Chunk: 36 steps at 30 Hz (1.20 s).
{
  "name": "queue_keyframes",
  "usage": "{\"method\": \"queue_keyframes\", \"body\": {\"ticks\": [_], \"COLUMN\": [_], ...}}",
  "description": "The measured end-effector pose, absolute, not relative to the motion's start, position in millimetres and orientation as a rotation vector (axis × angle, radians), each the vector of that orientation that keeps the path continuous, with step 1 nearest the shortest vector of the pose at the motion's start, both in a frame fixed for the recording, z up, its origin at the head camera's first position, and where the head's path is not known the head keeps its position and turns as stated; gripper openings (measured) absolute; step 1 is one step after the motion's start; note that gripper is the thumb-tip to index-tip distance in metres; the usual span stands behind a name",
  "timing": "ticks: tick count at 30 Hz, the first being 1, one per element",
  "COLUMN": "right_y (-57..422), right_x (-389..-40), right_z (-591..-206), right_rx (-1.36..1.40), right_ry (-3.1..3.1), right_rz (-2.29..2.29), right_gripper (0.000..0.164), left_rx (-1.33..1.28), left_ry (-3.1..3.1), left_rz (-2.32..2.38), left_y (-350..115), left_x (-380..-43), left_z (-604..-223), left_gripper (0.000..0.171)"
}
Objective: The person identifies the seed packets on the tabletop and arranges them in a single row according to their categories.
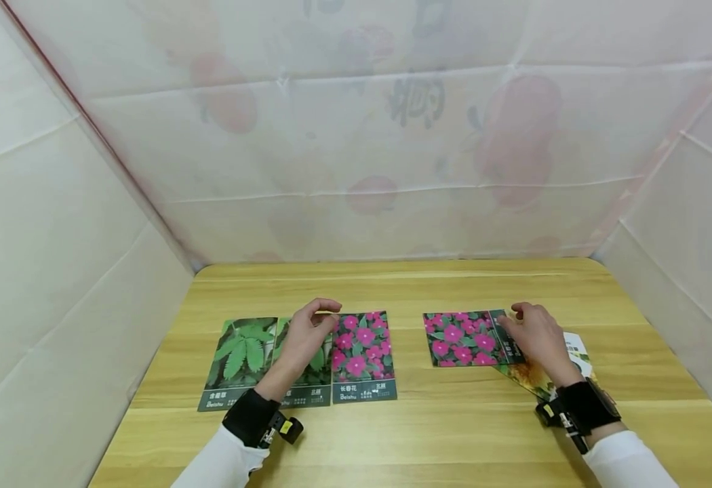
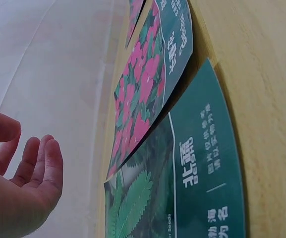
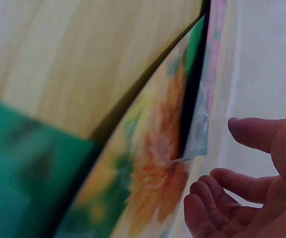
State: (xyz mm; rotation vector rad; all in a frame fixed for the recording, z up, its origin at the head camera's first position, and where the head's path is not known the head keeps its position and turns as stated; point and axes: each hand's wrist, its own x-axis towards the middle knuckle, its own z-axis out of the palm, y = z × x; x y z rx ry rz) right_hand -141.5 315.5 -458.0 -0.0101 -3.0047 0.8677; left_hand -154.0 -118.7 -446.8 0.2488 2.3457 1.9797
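My left hand point(image 1: 301, 342) hovers over a row of seed packets, its fingers loosely bent with nothing between them. Beneath it lies a green-leaf seed packet point(image 1: 318, 373), partly hidden by the hand. Just right of that is an upright pink-flower seed packet point(image 1: 363, 352). Over on the right, my right hand point(image 1: 538, 339) is beside the dark label end of a sideways pink-flower packet point(image 1: 461, 339). Thumb and fingers stand apart and grip nothing in the right wrist view. An orange-flower packet point(image 3: 157, 173) lies partly under that pink packet.
Another green-leaf packet point(image 1: 243, 359) forms the left end of the row. A pale-cornered packet point(image 1: 578, 352) shows behind the right wrist. Packets lie on a wooden table point(image 1: 417, 434), enclosed by white sheeting point(image 1: 356, 149) at the back and sides.
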Motion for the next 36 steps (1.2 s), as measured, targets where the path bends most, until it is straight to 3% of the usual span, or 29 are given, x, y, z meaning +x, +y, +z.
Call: {"method": "queue_keyframes", "body": {"ticks": [26,36], "right_y": [312.3,312.1], "right_x": [-154.0,-152.1], "right_z": [-467.0,-465.4], "right_rx": [0.016,-0.03], "right_ry": [-3.061,-2.995], "right_rz": [0.65,0.786], "right_gripper": [0.052,0.043], "left_rx": [0.252,0.351], "left_ry": [2.375,2.399], "left_rz": [1.983,2.009], "left_y": [-126.3,-136.6], "left_x": [-151.9,-164.6], "left_z": [-453.9,-492.6], "left_gripper": [0.024,0.038]}}
